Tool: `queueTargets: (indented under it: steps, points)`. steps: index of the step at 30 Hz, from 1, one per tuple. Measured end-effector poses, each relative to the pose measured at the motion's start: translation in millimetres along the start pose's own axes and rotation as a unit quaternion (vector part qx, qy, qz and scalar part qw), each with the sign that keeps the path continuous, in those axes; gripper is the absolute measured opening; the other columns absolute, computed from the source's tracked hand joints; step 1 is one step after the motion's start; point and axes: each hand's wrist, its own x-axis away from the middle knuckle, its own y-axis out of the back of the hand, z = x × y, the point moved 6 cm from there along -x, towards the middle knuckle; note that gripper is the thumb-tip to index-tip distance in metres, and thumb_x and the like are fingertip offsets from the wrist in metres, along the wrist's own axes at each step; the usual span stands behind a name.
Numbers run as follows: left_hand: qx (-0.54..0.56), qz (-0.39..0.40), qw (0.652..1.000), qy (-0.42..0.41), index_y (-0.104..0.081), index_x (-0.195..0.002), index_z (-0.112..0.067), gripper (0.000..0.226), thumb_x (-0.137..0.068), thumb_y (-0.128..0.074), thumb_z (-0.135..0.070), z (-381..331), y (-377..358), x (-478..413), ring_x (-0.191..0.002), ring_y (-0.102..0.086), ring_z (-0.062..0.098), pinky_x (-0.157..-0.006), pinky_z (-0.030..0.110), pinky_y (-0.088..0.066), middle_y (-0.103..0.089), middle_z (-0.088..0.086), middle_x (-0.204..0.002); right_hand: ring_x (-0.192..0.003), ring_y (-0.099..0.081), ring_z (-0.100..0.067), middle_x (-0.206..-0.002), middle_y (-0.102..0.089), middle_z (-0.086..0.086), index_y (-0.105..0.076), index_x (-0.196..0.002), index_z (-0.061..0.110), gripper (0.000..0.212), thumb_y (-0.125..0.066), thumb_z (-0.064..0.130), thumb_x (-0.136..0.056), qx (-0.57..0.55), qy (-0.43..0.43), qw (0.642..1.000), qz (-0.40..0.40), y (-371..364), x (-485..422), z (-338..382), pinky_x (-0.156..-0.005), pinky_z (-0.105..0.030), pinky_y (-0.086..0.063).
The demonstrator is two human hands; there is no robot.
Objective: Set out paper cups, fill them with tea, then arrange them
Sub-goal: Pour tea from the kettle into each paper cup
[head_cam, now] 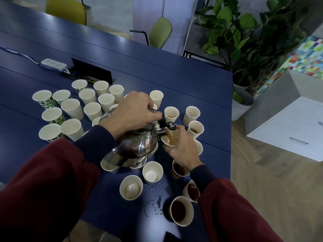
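While aslant, kettle point(136, 145) in left hand point(132, 112), cup point(170, 140) in right hand point(182, 151).

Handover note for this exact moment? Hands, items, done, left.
Left hand grips the kettle by its handle, tilted and pouring.
Right hand holds the cup being filled under the spout.
Done: cups set out; filled cups stand along the table's right edge.
Left: fill the empty cups at left, then arrange. Note the spilled liquid on the table.
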Motion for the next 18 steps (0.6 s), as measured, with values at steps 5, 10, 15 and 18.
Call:
queueTargets:
  steps: [5, 10, 15, 18]
  points:
    - [-0.008, 0.003, 1.000, 0.004, -0.039, -0.049, -0.008, 0.046, -0.065, -0.055, -0.048, -4.0, -3.3, -2.0, -0.058, -0.037, 0.027, -0.051, 0.035, -0.030, -0.046, 0.019, -0.060, -0.110, -0.059, -0.020, -0.124, -0.062, 0.000, -0.046, -0.133, 0.020, 0.066, -0.082, 0.025, -0.077, -0.006, -0.001, 1.000, 0.006, -0.5, -1.9, -3.5, -0.084, -0.027, -0.043]
    - [-0.021, -0.004, 1.000, 0.004, -0.045, -0.051, -0.006, 0.047, -0.064, -0.055, -0.050, -3.1, -7.7, -4.1, -0.063, -0.046, 0.034, -0.052, 0.037, -0.035, -0.050, 0.018, -0.060, -0.109, -0.059, -0.019, -0.125, -0.061, 0.000, -0.047, -0.128, 0.020, 0.062, -0.081, 0.026, -0.078, -0.002, -0.003, 1.000, 0.011, -1.8, -1.3, -7.1, -0.083, -0.025, -0.041]
    - [0.001, -0.008, 1.000, 0.008, -0.037, -0.048, -0.008, 0.048, -0.064, -0.056, -0.049, -1.0, -7.6, -3.5, -0.057, -0.034, 0.029, -0.051, 0.037, -0.029, -0.043, 0.021, -0.059, -0.105, -0.058, -0.018, -0.119, -0.059, 0.000, -0.049, -0.122, 0.019, 0.057, -0.082, 0.029, -0.077, 0.003, -0.017, 1.000, 0.017, -4.4, -0.2, -15.7, -0.082, -0.027, -0.043]
    - [0.018, -0.017, 1.000, 0.010, -0.032, -0.047, -0.010, 0.049, -0.065, -0.059, -0.047, 0.9, -5.0, -3.4, -0.056, -0.026, 0.024, -0.051, 0.036, -0.026, -0.031, 0.018, -0.059, -0.103, -0.057, -0.018, -0.115, -0.058, 0.001, -0.047, -0.116, 0.020, 0.057, -0.084, 0.032, -0.075, 0.002, -0.032, 0.999, 0.018, -6.0, -1.7, -21.4, -0.086, -0.032, -0.048]
